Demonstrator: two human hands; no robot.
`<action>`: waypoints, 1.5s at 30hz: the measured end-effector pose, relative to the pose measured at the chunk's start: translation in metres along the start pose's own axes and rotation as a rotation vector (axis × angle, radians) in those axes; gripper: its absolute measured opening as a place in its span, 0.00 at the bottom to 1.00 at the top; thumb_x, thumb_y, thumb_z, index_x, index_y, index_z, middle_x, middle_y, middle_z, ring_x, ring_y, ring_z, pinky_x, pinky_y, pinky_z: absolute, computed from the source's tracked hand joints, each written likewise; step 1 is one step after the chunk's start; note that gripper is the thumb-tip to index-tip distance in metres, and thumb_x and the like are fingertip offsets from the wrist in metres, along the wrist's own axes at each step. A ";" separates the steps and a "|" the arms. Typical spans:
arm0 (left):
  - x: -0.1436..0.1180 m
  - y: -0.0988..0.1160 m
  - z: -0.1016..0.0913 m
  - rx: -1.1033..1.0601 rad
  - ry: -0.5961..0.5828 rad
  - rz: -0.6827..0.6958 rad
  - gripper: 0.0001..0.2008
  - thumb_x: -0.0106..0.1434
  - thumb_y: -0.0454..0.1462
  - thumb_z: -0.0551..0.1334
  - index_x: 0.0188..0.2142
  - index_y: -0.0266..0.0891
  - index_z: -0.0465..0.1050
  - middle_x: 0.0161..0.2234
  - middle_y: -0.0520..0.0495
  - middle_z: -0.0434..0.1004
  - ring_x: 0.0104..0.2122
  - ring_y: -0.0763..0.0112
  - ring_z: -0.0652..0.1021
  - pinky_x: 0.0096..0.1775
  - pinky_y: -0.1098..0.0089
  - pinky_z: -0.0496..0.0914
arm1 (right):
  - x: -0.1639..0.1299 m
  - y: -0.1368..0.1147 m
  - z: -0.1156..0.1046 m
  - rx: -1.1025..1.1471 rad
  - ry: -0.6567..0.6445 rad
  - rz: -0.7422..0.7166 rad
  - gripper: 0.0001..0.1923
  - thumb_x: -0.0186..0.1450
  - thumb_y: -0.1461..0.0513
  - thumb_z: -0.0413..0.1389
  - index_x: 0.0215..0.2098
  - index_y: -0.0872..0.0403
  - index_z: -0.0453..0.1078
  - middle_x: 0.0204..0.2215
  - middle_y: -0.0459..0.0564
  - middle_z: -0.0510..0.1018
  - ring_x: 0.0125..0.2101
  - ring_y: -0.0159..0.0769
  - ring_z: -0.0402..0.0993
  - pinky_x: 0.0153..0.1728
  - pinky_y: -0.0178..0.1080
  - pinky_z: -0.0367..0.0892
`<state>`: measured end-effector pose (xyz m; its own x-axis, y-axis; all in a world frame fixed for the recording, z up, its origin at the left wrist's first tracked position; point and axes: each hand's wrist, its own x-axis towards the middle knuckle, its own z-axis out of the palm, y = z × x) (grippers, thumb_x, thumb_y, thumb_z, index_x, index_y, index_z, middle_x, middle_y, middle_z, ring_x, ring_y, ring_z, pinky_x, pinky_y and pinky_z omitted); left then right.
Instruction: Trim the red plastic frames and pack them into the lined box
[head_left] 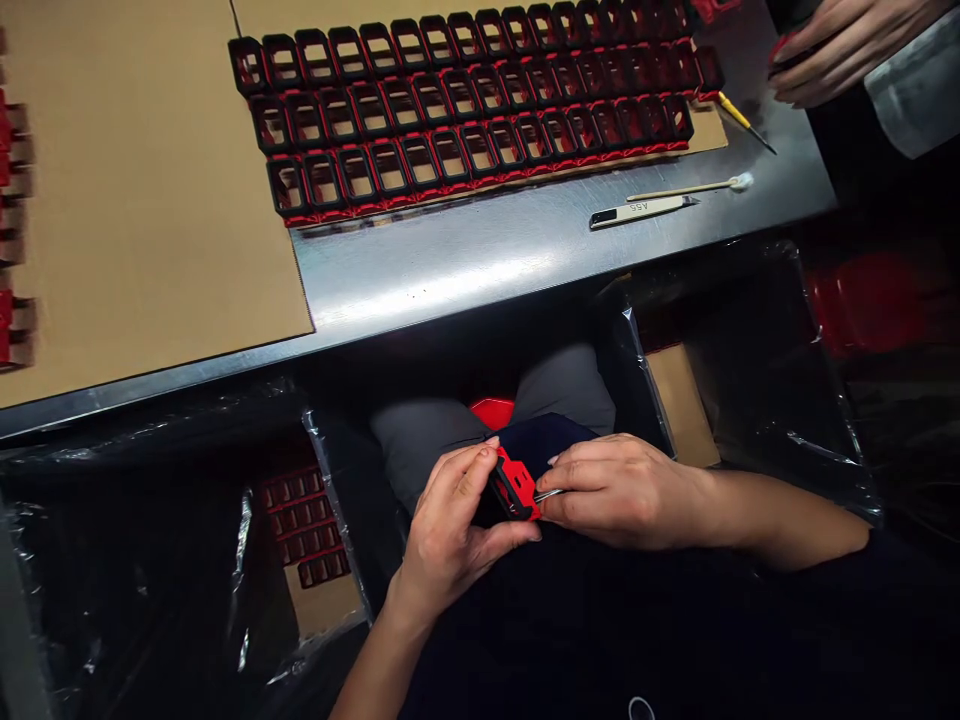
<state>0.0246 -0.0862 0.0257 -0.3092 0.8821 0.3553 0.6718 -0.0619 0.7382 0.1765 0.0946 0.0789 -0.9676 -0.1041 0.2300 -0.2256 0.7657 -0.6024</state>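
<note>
Above my lap, my left hand [448, 515] is closed around a red and black plastic frame part [517, 483], thumb and fingers on its edges. The part is tilted, its red side facing right and its black rim facing left. From the right, my right hand [619, 490] pinches a thin metal tool [549, 494] whose tip meets the red side. Most of this tool is hidden by my fingers, so its exact kind does not show.
Rows of similar red and black frames [390, 110] stand on cardboard [165, 200] on the metal table [420, 270]. A craft knife [641, 212], cotton swab [690, 188] and yellow-handled tool [735, 110] lie right. Plastic-lined bins [330, 490] flank my legs. Another person's hand [847, 50] is upper right.
</note>
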 end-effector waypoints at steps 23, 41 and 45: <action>-0.025 0.005 0.012 -0.481 0.404 -0.225 0.32 0.55 0.39 0.74 0.55 0.45 0.61 0.54 0.41 0.68 0.54 0.54 0.78 0.52 0.49 0.76 | 0.106 0.147 -0.012 -0.354 0.301 0.492 0.09 0.66 0.56 0.57 0.35 0.52 0.76 0.36 0.49 0.80 0.40 0.42 0.71 0.43 0.42 0.62; -0.021 0.001 0.016 -0.428 0.459 -0.119 0.34 0.54 0.35 0.74 0.57 0.48 0.61 0.55 0.43 0.69 0.55 0.57 0.78 0.52 0.52 0.76 | 0.111 0.165 -0.008 -0.309 0.502 0.423 0.09 0.63 0.57 0.61 0.37 0.54 0.75 0.47 0.56 0.79 0.47 0.47 0.74 0.49 0.48 0.68; -0.021 0.001 0.015 -0.404 0.451 -0.100 0.36 0.55 0.34 0.73 0.59 0.47 0.60 0.56 0.40 0.68 0.55 0.55 0.77 0.51 0.51 0.77 | 0.090 0.112 -0.003 -0.119 0.632 0.367 0.09 0.65 0.57 0.59 0.35 0.54 0.75 0.46 0.56 0.80 0.48 0.46 0.76 0.48 0.48 0.69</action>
<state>0.0416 -0.0978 0.0104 -0.6712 0.6136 0.4160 0.3443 -0.2390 0.9079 0.0645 0.1728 0.0351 -0.7203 0.5300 0.4475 0.1485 0.7480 -0.6468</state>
